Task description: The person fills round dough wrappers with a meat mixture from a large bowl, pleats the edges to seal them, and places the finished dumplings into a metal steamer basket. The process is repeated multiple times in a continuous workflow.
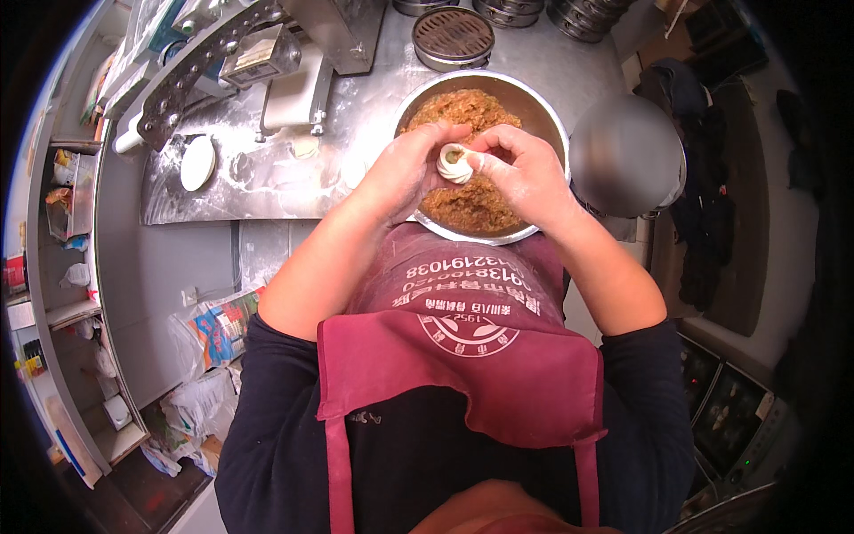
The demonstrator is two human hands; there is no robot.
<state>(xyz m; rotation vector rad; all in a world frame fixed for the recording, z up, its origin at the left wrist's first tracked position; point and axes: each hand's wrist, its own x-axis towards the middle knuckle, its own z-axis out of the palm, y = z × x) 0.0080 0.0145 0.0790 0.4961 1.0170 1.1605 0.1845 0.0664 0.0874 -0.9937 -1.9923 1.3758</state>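
Observation:
A small pleated bun of white dough (455, 167) is held between my hands, with some filling showing in the opening at its top. My left hand (415, 160) cups it from the left side. The thumb and fingers of my right hand (524, 167) pinch the pleated edge on the right. Both hands are over a large metal bowl (560, 133) of orange-brown minced filling (477, 210). Flour dusts my fingers. The bowl is at the front edge of a floury steel table (260, 160), against my red apron.
A round steamer with a slotted top (454, 37) stands behind the bowl, near stacked metal rings (510, 10). At left are a dough machine with a belt (293, 100) and a white oval object (198, 163). A blurred round shape (626, 155) is right of the bowl.

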